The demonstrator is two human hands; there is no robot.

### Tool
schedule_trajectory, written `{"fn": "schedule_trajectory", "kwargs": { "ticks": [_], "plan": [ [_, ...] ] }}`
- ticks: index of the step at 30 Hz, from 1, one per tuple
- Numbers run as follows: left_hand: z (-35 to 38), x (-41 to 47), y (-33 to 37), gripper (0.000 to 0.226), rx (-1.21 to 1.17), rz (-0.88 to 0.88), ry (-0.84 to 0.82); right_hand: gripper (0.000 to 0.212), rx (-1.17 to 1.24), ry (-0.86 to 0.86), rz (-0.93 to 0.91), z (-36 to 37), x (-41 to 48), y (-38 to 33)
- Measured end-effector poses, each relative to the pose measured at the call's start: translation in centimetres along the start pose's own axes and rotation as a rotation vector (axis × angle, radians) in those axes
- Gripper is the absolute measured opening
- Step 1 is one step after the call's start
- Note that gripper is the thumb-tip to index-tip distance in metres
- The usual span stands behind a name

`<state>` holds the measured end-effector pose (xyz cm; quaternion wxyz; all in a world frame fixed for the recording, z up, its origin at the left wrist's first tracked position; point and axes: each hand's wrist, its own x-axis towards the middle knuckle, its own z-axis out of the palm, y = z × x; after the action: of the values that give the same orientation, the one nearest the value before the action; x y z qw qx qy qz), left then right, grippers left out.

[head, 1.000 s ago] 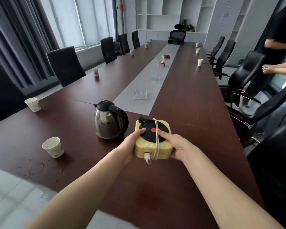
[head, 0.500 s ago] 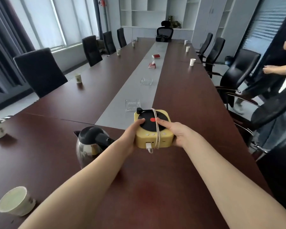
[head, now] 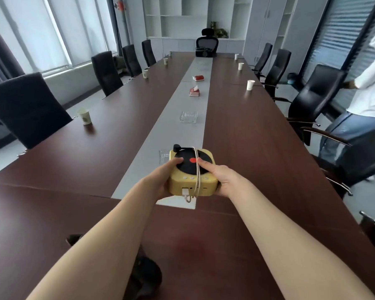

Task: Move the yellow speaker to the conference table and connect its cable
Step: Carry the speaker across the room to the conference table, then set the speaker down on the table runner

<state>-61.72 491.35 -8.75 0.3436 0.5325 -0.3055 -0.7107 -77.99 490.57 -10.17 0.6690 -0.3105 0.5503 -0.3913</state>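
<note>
Two-handed carry of the yellow speaker [head: 187, 169] over the conference table [head: 258, 152].

**Handling, left to right.**
- The left hand [head: 160, 180] grips the left side wall. Its thumb lies on the top edge and its fingers curl beneath, out of sight.
- We judge the speaker to be a rigid moulded box, light enough for one hand. Its smooth sides could slip, so opposed holds on the two side walls suit it best.
- The cable [head: 197, 176] is soft and only looped round the body. We would not lift by it, because a pull could slide the loop off.
- The plug [head: 185, 191] dangles at the front face and could snag when the box is set down.
- The right hand [head: 222, 179] clasps the right side wall the same way, thumb on top and fingers wrapped under.

**Position.** The speaker sits between both hands, above the near end of the grey strip [head: 182, 131] that runs down the middle of the table. A glass dish [head: 164, 155] lies just behind its left corner. We cannot tell whether the base touches the surface.

**Appearance, left to right.**
- A small black knob stands on the rear left corner, with a thin black arm leading from it.
- The top carries a black disc with a red centre, in the style of a record player.
- Pale round buttons line the front edge.
- The white cable crosses the disc from back to front, just right of centre.
- The body is pale yellow with rounded corners.
</note>
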Motion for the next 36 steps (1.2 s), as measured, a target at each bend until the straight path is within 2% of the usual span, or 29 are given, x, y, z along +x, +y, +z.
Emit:
{"fn": "schedule_trajectory", "kwargs": {
  "ticks": [3, 5, 10, 14, 17, 19, 22, 23, 28, 30, 34, 36],
  "plan": [
    [-1.1, 3.2, 0.7, 0.042, 0.078, -0.044, 0.106, 0.081, -0.060, 0.023, -0.026, 0.4, 3.4, -0.5],
    [-2.1, 5.3, 0.8, 0.038, 0.102, -0.088, 0.183, 0.090, -0.090, 0.039, -0.027, 0.6, 5.8, -0.2],
    [-3.9, 10.8, -0.2, 0.044, 0.195, -0.233, 0.340, 0.093, -0.165, 0.063, 0.002, 1.5, 10.8, 1.8],
    [-4.7, 14.5, -1.7, 0.042, 0.226, -0.273, 0.407, 0.100, -0.166, 0.054, 0.033, 1.4, 14.2, 4.4],
    [-4.6, 16.2, -2.7, 0.046, 0.220, -0.266, 0.426, 0.077, -0.117, 0.058, 0.026, 1.2, 16.1, 5.9],
    [-4.5, 17.3, -3.3, 0.050, 0.242, -0.244, 0.436, 0.088, -0.073, 0.061, 0.034, 1.0, 17.5, 7.0],
    [-5.5, 20.4, -5.0, 0.055, 0.341, -0.200, 0.487, 0.074, -0.040, 0.069, 0.020, 0.7, 18.6, 8.3],
    [-5.4, 20.7, -5.2, 0.056, 0.353, -0.186, 0.506, 0.076, -0.031, 0.080, 0.022, 0.5, 19.1, 8.7],
    [-4.9, 21.4, -5.8, 0.060, 0.459, -0.147, 0.528, 0.123, -0.033, 0.104, -0.004, 0.1, 20.9, 9.9],
    [-4.9, 21.5, -6.3, 0.068, 0.431, -0.134, 0.515, 0.122, -0.092, 0.121, 0.004, -0.1, 21.9, 11.0],
    [-4.7, 20.8, -7.1, 0.069, 0.479, -0.124, 0.534, 0.092, -0.386, 0.140, 0.021, 0.1, 20.8, 10.9],
    [-4.7, 20.6, -7.8, 0.068, 0.501, -0.117, 0.566, 0.098, -0.596, 0.147, 0.012, 0.1, 20.8, 10.9]
  ]
}}
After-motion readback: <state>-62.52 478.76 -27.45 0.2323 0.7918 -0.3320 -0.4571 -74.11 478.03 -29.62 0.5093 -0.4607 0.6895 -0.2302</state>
